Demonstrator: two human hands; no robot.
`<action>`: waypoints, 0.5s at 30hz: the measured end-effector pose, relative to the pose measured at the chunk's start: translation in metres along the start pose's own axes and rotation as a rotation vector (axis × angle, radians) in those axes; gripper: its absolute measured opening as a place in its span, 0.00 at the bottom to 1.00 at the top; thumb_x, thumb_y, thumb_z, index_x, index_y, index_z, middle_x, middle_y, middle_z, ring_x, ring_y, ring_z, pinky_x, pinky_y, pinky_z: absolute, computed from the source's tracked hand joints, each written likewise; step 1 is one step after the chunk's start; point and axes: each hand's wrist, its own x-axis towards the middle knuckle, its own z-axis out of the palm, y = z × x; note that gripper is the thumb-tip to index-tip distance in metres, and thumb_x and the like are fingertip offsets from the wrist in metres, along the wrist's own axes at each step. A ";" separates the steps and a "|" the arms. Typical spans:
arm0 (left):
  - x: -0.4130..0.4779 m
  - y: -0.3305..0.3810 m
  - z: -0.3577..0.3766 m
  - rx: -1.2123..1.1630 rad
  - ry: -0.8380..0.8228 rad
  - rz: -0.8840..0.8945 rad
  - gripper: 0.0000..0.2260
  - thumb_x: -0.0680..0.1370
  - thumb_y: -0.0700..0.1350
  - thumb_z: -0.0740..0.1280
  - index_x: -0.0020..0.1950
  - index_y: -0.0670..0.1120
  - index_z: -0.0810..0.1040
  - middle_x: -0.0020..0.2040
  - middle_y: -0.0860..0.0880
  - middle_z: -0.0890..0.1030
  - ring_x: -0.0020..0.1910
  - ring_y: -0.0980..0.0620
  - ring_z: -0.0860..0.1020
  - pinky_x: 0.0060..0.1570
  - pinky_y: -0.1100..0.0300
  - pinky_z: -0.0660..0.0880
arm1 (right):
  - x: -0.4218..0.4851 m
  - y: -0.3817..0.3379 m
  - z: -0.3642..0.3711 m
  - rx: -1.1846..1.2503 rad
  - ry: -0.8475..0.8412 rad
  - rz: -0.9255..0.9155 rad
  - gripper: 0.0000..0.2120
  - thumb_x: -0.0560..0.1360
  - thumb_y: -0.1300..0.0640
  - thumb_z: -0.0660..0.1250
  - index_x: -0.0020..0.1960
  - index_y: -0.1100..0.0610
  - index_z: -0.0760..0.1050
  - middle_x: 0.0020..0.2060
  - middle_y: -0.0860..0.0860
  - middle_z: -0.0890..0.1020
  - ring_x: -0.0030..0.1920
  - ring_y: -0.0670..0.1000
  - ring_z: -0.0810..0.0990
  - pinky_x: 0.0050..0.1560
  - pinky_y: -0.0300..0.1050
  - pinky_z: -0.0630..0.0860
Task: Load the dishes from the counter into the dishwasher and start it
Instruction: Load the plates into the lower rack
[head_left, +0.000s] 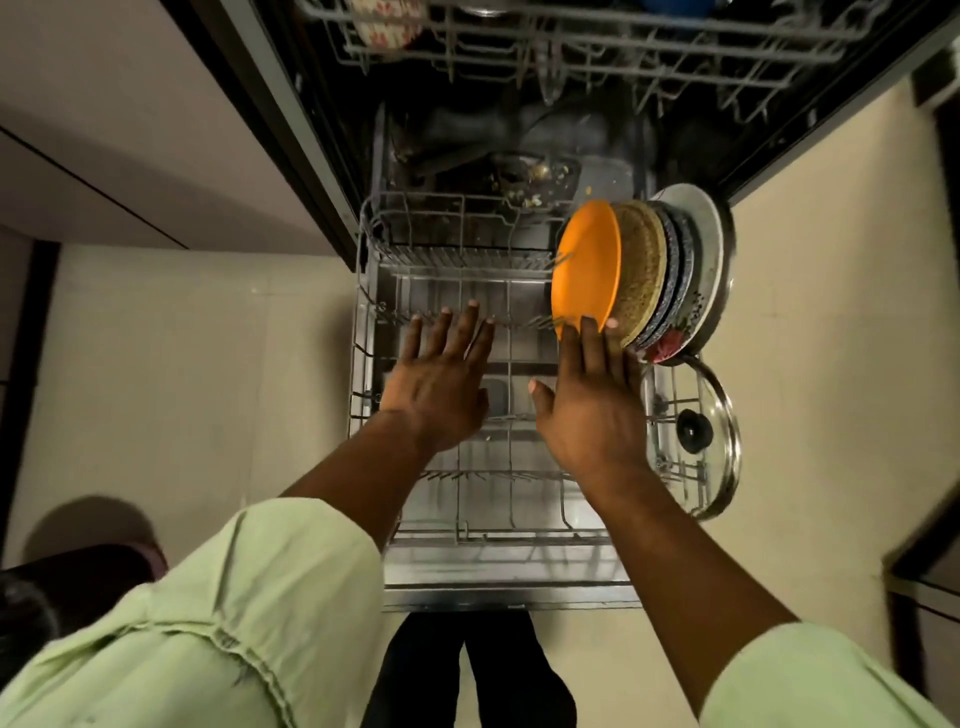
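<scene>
Cream floor tiles flank the open dishwasher (519, 135), with its lower rack (511, 483) pulled out. Plates stand on edge at the rack's far right, the orange plate (584, 270) leftmost. Right hand (592, 410), fingers straight, touches that plate's near rim. Left hand (441, 389) is spread flat over the rack, grasping nothing. Glass lid (711, 467) leans at near right.

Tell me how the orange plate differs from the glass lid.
The orange plate is opaque; the glass lid is see-through, with a metal rim and black knob. The orange plate stands against other plates; the glass lid stands alone. The right hand touches the orange plate, not the glass lid. Both are round and stand on edge at the lower rack's right side.
</scene>
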 end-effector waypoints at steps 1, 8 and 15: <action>-0.013 0.002 -0.009 -0.015 0.009 -0.009 0.35 0.83 0.57 0.53 0.79 0.49 0.32 0.78 0.46 0.30 0.78 0.44 0.34 0.77 0.42 0.38 | -0.007 -0.005 -0.012 0.001 -0.016 0.005 0.33 0.78 0.46 0.65 0.76 0.63 0.60 0.76 0.61 0.60 0.77 0.65 0.54 0.74 0.64 0.56; -0.117 0.018 -0.069 -0.073 0.096 -0.119 0.34 0.83 0.57 0.53 0.80 0.47 0.37 0.80 0.45 0.35 0.79 0.44 0.37 0.76 0.43 0.37 | -0.065 -0.043 -0.093 0.073 -0.013 -0.004 0.35 0.81 0.40 0.53 0.80 0.58 0.48 0.79 0.56 0.49 0.79 0.57 0.44 0.78 0.57 0.45; -0.230 0.030 -0.113 -0.088 0.173 -0.220 0.33 0.83 0.57 0.51 0.80 0.47 0.37 0.80 0.44 0.36 0.80 0.43 0.39 0.77 0.41 0.41 | -0.132 -0.071 -0.170 0.064 0.035 -0.140 0.36 0.81 0.37 0.49 0.80 0.58 0.46 0.80 0.56 0.46 0.79 0.56 0.41 0.78 0.57 0.43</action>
